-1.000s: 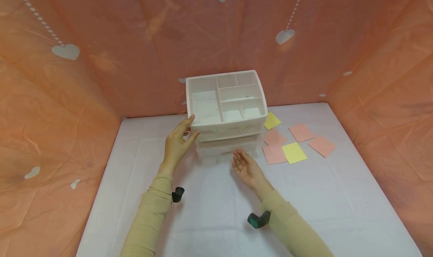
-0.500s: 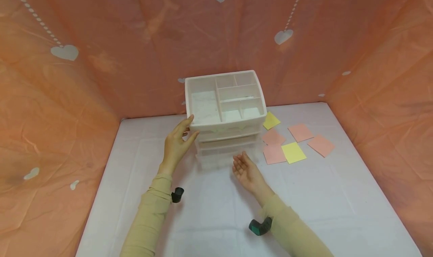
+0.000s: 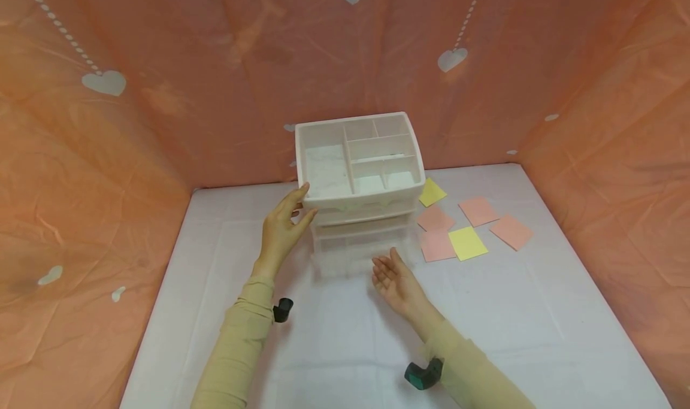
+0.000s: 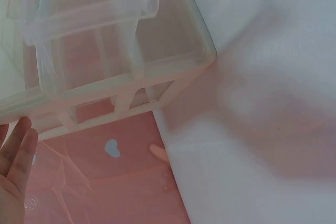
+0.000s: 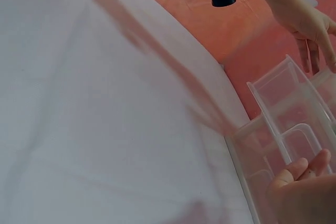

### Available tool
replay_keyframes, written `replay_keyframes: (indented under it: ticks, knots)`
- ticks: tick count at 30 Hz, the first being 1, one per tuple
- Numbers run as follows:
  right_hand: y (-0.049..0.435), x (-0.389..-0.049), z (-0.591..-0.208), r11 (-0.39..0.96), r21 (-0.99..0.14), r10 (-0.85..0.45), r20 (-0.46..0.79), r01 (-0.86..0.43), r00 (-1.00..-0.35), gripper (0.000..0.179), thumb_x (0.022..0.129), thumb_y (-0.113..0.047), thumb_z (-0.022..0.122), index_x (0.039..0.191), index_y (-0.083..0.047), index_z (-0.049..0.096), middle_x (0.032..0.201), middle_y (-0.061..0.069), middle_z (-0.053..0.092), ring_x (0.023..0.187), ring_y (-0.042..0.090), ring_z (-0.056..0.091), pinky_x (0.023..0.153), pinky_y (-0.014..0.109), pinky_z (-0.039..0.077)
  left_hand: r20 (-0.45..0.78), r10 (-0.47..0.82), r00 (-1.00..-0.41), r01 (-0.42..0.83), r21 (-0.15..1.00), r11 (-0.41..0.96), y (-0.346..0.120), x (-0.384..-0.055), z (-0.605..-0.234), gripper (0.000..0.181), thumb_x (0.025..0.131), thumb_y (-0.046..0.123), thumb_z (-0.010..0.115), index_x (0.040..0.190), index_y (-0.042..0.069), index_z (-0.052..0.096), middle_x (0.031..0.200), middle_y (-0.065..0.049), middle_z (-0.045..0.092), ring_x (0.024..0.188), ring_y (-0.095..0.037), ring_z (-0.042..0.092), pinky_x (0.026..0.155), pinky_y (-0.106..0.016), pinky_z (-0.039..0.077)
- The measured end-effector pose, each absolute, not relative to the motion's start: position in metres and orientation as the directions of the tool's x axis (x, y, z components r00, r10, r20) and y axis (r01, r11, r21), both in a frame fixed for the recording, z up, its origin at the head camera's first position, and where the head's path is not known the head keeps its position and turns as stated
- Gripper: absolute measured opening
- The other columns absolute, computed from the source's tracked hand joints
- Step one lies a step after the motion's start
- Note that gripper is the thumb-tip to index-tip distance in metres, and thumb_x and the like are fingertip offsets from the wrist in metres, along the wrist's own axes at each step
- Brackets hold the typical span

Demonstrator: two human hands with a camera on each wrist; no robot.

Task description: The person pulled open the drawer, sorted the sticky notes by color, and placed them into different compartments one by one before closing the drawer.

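Note:
A white plastic drawer organizer (image 3: pixel 358 200), its top divided into compartments, stands at the table's back. My left hand (image 3: pixel 280 232) holds its front left corner, thumb at the front and fingers along the side. A clear lower drawer (image 3: pixel 336 262) juts out toward me. My right hand (image 3: pixel 398 286) is at the drawer's front, palm turned inward with fingers bent; in the right wrist view its fingertips (image 5: pixel 320 162) are hooked at the drawer's handle cutout. From the left wrist view, the pulled-out drawer (image 4: pixel 94 22) shows through the organizer's clear side.
Pink and yellow sticky notes (image 3: pixel 468 243) lie scattered to the organizer's right, one yellow note (image 3: pixel 432 192) close beside it. A white cloth covers the table (image 3: pixel 323 349). Orange-pink curtains (image 3: pixel 237 97) with hearts hang behind and at both sides.
My right hand has drawn back toward me, and the clear lower drawer has slid further out with it. The left hand has stayed on the organizer's corner.

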State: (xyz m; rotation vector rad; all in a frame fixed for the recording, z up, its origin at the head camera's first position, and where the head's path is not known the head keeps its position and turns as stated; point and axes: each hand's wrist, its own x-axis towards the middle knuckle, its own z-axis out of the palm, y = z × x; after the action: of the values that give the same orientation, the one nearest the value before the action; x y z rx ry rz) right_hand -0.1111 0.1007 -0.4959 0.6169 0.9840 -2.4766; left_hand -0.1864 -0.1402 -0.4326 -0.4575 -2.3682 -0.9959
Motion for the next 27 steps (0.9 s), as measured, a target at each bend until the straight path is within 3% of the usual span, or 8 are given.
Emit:
replay_keyframes:
  ticks: [6, 16, 27]
  knots:
    - [0.103, -0.107, -0.492, -0.635, -0.555, -0.197, -0.556, 0.537, -0.807, 0.03, 0.094, -0.043, 0.051, 0.093, -0.013, 0.051, 0.095, -0.004, 0.057, 0.085, 0.007, 0.054, 0.081, 0.017, 0.051, 0.582, 0.1, -0.807, 0.487, 0.56, 0.67, -0.14, -0.187, -0.433, 0.051, 0.082, 0.017, 0.072, 0.13, 0.014, 0.054, 0.123, -0.011, 0.062, 0.091, -0.029, 0.068, 0.077, -0.038, 0.061]
    - [0.104, -0.093, -0.483, -0.558, -0.54, -0.297, -0.579, 0.63, -0.759, 0.025, 0.094, -0.034, 0.047, 0.099, -0.009, 0.048, 0.096, -0.002, 0.06, 0.082, 0.005, 0.056, 0.082, 0.017, 0.052, 0.571, 0.098, -0.815, 0.482, 0.574, 0.662, -0.141, -0.185, -0.432, 0.05, 0.083, 0.016, 0.071, 0.13, 0.014, 0.054, 0.124, -0.012, 0.061, 0.092, -0.03, 0.068, 0.078, -0.041, 0.061]
    - [0.106, -0.084, -0.479, -0.535, -0.536, -0.325, -0.583, 0.653, -0.745, 0.025, 0.094, -0.034, 0.045, 0.1, -0.01, 0.046, 0.096, -0.004, 0.06, 0.082, 0.004, 0.056, 0.085, 0.017, 0.052, 0.593, 0.138, -0.793, 0.526, 0.554, 0.645, -0.143, -0.188, -0.433, 0.052, 0.083, 0.014, 0.07, 0.132, 0.014, 0.053, 0.123, -0.013, 0.062, 0.091, -0.029, 0.067, 0.078, -0.032, 0.061]
